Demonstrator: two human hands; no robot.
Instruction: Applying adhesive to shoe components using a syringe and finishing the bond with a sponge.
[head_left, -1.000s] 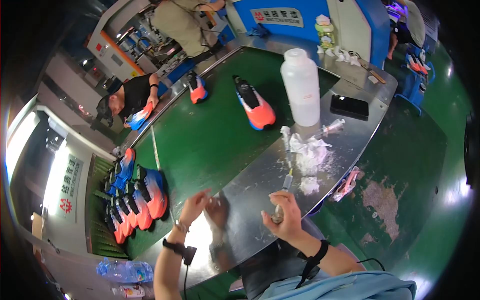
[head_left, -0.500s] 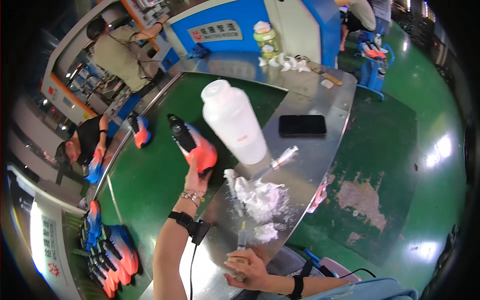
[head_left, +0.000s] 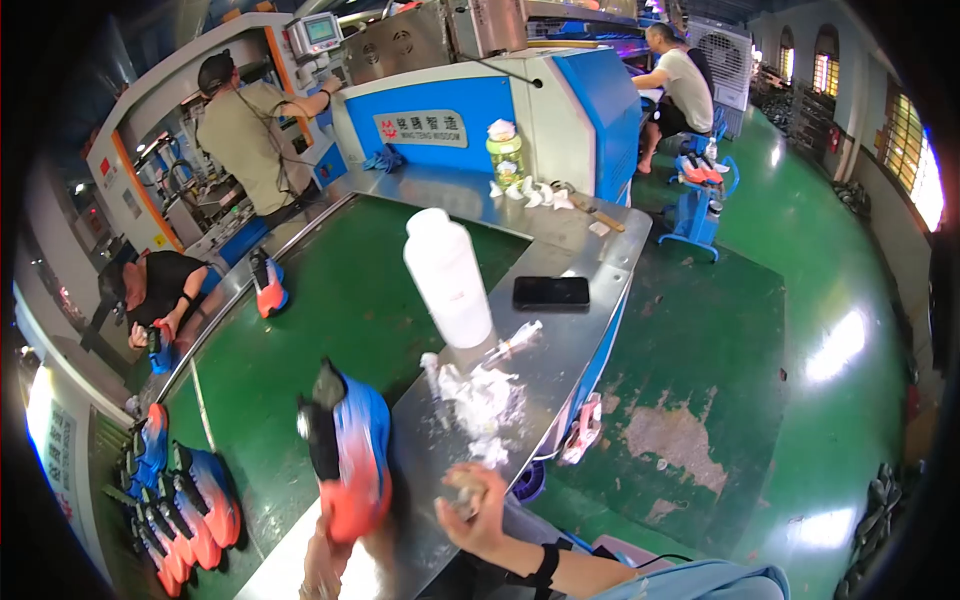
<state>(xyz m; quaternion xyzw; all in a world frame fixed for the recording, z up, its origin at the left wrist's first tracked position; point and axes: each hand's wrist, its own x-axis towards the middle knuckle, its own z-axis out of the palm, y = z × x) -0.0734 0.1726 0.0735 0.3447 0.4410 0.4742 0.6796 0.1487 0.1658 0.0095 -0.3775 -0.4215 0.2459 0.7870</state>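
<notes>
My left hand [head_left: 326,560], partly blurred, grips a blue, orange and black sports shoe [head_left: 362,435] by its orange toe end, above the near edge of the worktable. My right hand [head_left: 487,522] is curled around a small greyish-beige lump [head_left: 463,497] whose kind I cannot make out. Just beyond that hand lies a crumpled white wad with crumbs [head_left: 478,402] on the metal strip. A clear syringe-like tube [head_left: 514,342] rests beside the wad. Behind them a white plastic bottle [head_left: 450,285] stands upright.
A black phone [head_left: 551,293] lies right of the bottle. One shoe [head_left: 268,284] stands on the belt's far left; several more [head_left: 190,510] sit at lower left. A green jar [head_left: 505,155] and white scraps [head_left: 530,193] are at the back. Co-workers sit or stand around.
My left hand has drawn the shoe from the green belt toward me. My right hand has lifted slightly and turned, showing the lump. The view has tilted up; a seated co-worker now handles a shoe higher.
</notes>
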